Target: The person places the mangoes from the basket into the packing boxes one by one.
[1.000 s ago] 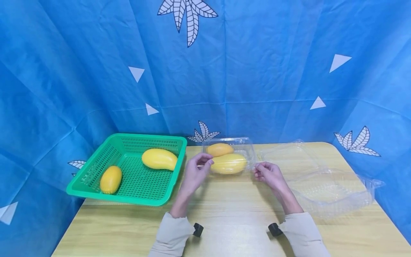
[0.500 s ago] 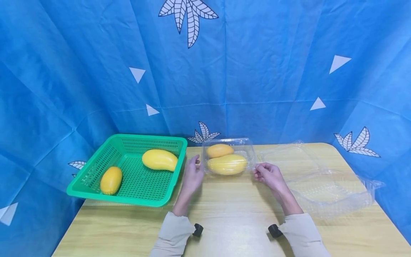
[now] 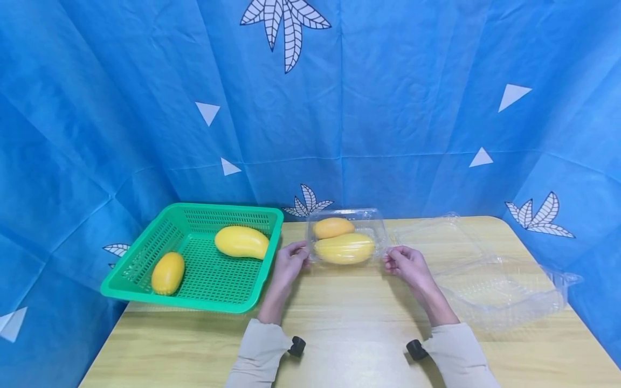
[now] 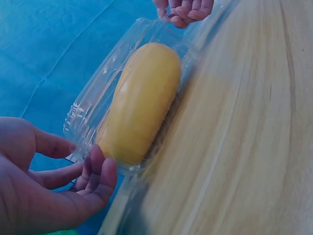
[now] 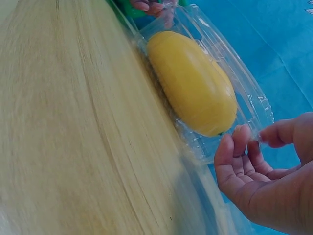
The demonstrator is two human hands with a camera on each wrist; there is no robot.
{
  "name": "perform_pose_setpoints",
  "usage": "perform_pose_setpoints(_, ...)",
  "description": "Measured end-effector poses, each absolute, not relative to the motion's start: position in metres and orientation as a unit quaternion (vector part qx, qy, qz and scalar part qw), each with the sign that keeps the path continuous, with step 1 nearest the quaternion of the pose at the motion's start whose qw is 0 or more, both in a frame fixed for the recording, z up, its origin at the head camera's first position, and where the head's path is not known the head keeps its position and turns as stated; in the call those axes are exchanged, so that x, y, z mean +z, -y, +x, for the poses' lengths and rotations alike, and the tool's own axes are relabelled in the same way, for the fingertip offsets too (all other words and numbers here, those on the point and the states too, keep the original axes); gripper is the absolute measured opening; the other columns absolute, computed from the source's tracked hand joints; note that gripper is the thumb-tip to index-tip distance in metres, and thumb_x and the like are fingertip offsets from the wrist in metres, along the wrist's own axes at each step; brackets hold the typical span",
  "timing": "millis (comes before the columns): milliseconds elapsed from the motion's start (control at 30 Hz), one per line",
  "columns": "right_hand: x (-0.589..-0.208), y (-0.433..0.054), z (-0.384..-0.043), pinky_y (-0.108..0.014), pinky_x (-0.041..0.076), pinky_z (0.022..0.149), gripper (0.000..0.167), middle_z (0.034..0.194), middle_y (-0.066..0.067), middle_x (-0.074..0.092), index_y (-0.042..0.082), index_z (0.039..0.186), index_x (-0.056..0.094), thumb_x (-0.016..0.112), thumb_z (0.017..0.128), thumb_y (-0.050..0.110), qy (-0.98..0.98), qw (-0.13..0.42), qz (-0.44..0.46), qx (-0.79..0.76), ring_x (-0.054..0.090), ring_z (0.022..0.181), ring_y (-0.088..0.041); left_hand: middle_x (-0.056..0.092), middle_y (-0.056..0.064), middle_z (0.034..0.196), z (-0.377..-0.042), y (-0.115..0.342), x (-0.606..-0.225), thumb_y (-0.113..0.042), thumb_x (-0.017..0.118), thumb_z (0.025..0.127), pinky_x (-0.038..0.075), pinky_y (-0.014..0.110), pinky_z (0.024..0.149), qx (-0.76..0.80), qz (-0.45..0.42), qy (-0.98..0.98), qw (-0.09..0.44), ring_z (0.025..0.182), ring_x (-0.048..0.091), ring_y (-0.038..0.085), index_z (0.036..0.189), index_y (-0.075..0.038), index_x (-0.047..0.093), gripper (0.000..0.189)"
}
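Note:
At the middle back of the table is a clear plastic clamshell box (image 3: 380, 229). Inside lie an orange-yellow mango (image 3: 333, 227) and, in front of it, a larger yellow mango (image 3: 345, 248). My left hand (image 3: 289, 264) pinches the box's near left corner; in the left wrist view its fingertips (image 4: 108, 171) meet the plastic edge. At the near right corner, my right hand (image 3: 407, 265) pinches the edge between thumb and finger, also seen in the right wrist view with its fingers (image 5: 225, 149) curled beside the mango.
On the left stands a green basket (image 3: 179, 302) holding a yellow mango (image 3: 241, 241) and an orange-yellow mango (image 3: 167, 273). An open clear plastic box (image 3: 504, 293) lies on the right of the wooden table (image 3: 349, 334). A blue curtain (image 3: 388, 108) rises behind.
My left hand has drawn back left from above the front mango, then closed on the box's left corner. The right hand stays at the right corner, and the box has barely moved.

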State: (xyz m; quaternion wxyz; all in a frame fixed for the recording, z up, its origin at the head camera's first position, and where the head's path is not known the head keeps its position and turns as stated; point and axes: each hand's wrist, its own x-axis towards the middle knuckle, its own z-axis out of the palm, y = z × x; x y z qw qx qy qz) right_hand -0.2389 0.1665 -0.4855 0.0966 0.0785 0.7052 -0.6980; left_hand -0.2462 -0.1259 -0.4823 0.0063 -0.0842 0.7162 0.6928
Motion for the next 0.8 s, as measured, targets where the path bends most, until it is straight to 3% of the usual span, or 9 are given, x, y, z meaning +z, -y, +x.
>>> perform_pose_setpoints(133, -0.4860, -0.1661, -0.2389, -0.028, 0.058, 0.084, 0.037, 0.103, -0.011, 0.065, -0.015, 0.129, 0.048, 0.049, 0.108, 0.016, -0.705, 0.091, 0.076, -0.699, 0.063, 0.085, -0.013, 0.067, 0.019, 0.100, -0.2468, 0.1296, -0.4850, -0.004, 0.057, 0.102, 0.060, 0.042, 0.083, 0.709, -0.076, -0.700, 0.023, 0.082, 0.064, 0.020, 0.134, 0.012, 0.057, 0.036)
perform_pose_setpoints(433, -0.4858, -0.1661, -0.2369, -0.029, 0.059, 0.083, 0.036, 0.102, -0.012, 0.065, -0.014, 0.129, 0.048, 0.049, 0.108, 0.015, -0.717, 0.082, 0.075, -0.688, 0.063, 0.085, -0.014, 0.067, 0.017, 0.096, -0.2456, 0.1347, -0.4844, -0.005, 0.056, 0.103, 0.060, 0.033, 0.077, 0.751, -0.072, -0.653, 0.064, 0.081, 0.066, 0.019, 0.134, 0.011, 0.055, 0.035)
perform_pose_setpoints(800, -0.4786, -0.1657, -0.2295, -0.036, 0.060, 0.079, 0.041, 0.102, -0.022, 0.070, -0.012, 0.131, 0.050, 0.053, 0.107, 0.022, -0.816, 0.051, 0.032, -0.574, 0.069, 0.089, -0.029, 0.066, 0.014, 0.092, -0.2476, 0.1341, -0.4873, -0.003, 0.057, 0.100, 0.058, 0.032, 0.076, 0.765, -0.077, -0.636, 0.060, 0.080, 0.066, 0.019, 0.133, 0.010, 0.058, 0.035)
